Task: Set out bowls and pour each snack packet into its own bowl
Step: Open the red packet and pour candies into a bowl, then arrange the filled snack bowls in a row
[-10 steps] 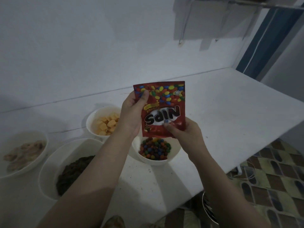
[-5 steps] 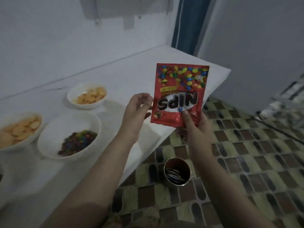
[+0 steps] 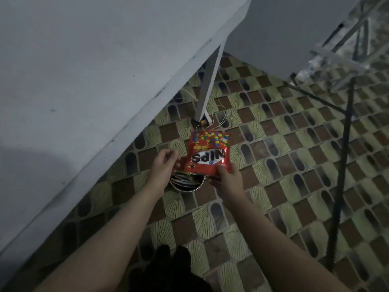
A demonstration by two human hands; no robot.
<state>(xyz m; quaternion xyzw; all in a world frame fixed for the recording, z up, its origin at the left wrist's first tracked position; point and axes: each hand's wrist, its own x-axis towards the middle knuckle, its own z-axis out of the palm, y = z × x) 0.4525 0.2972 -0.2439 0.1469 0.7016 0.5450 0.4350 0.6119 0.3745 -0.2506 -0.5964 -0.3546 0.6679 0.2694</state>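
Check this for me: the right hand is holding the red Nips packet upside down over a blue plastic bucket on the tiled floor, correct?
Not quite. In the head view the right hand does hold the red Nips packet upside down, but the container below it on the tiled floor is a round metal one, not a blue plastic bucket.

the only readable lettering stands on the red snack packet (image 3: 207,153): the brand word "nips" in big dark letters with a white outline, set across the packet's middle and seen upside down from the head camera. just above that word on the packet sits a small yellow banner with a word that reads roughly as "peanut", also inverted and too blurred to be sure of. a few tiny white characters sit at the packet's lower right corner, below the brand word, and they are too small to make out.
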